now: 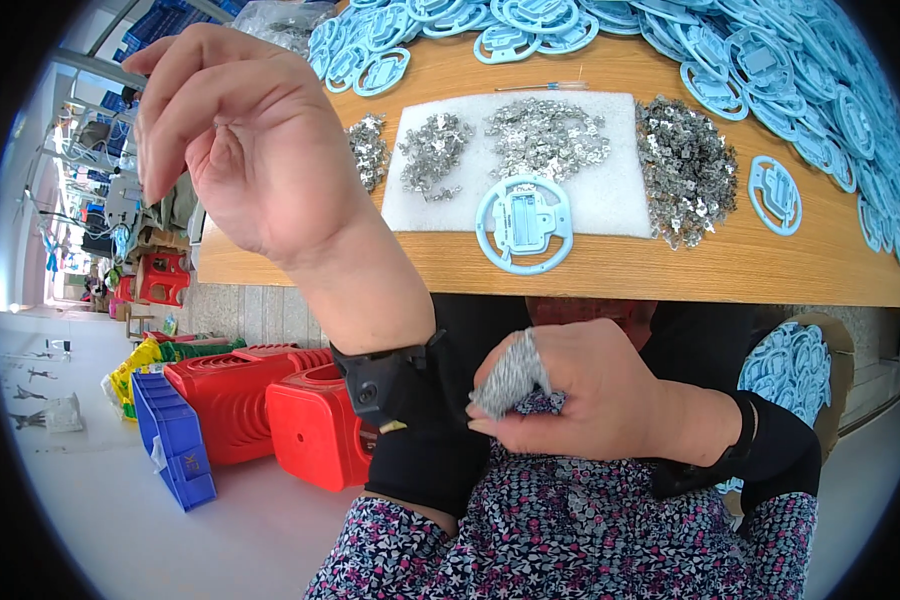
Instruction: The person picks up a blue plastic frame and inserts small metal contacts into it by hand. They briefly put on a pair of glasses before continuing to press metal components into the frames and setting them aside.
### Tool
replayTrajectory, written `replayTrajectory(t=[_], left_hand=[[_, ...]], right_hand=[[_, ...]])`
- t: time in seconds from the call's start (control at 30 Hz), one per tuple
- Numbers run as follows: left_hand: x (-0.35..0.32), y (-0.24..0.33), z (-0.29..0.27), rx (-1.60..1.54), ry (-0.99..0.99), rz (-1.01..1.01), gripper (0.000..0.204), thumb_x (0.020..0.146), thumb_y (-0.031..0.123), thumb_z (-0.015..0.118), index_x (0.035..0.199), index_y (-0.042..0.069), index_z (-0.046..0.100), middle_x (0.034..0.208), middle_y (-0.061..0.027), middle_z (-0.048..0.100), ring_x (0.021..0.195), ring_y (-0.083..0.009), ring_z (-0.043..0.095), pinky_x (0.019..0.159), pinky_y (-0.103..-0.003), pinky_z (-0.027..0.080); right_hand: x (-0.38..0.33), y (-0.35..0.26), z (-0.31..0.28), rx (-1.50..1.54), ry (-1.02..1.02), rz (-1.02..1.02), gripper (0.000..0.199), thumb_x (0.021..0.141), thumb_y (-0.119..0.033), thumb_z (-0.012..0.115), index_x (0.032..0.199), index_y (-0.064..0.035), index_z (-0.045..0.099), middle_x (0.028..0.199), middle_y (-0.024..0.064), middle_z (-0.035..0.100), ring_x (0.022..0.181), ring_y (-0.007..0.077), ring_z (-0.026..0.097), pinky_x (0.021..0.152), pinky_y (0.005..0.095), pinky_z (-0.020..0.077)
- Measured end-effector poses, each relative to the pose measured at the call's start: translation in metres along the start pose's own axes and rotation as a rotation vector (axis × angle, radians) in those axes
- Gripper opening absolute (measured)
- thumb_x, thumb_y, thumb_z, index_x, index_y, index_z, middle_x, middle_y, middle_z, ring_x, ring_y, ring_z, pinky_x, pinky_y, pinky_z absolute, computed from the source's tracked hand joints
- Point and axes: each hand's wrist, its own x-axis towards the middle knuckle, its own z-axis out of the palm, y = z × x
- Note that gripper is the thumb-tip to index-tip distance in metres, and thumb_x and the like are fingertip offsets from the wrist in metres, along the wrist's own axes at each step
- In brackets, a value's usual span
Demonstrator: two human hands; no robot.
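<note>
The right hand (590,395) is gripping a grey mesh finger cot (510,375), probably soft and stretchy, best pinched at its rim. The left hand (230,150) is hovering loosely curled and holding nothing.

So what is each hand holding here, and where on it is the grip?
The right hand pinches a grey mesh-like finger cover near its lower end. The left hand is raised, fingers open; nothing visible in it.

Bare table edge (670,270) below clips (685,170), seemingly.
</note>
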Motion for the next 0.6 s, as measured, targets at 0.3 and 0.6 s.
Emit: replayTrajectory(t=[0.3, 0.6], left_hand=[[-0.009, -0.013, 0.031, -0.249, 0.053, -0.184, 0.013, 0.094, 0.008, 0.054, 0.106, 0.003, 0.053, 0.071, -0.0186, 0.061, 0.052, -0.0281, 0.061, 0.039, -0.044, 0.055], [-0.012, -0.016, 0.03, -0.221, 0.131, -0.21, 0.017, 0.094, 0.008, 0.053, 0.111, 0.006, 0.051, 0.071, -0.0202, 0.062, 0.055, -0.0283, 0.061, 0.039, -0.044, 0.055]], right_hand=[[0.003, 0.025, -0.006, 0.901, -0.032, 0.476, 0.023, 0.093, -0.01, 0.067, 0.113, -0.0001, 0.061, 0.098, 0.0017, 0.065, 0.085, 0.0064, 0.06, 0.075, 0.0228, 0.0516], [0.008, 0.028, 0.003, 0.893, -0.019, 0.463, 0.02, 0.093, -0.006, 0.067, 0.111, -0.0026, 0.06, 0.096, 0.0014, 0.064, 0.086, 0.0079, 0.061, 0.078, 0.0234, 0.0506]])
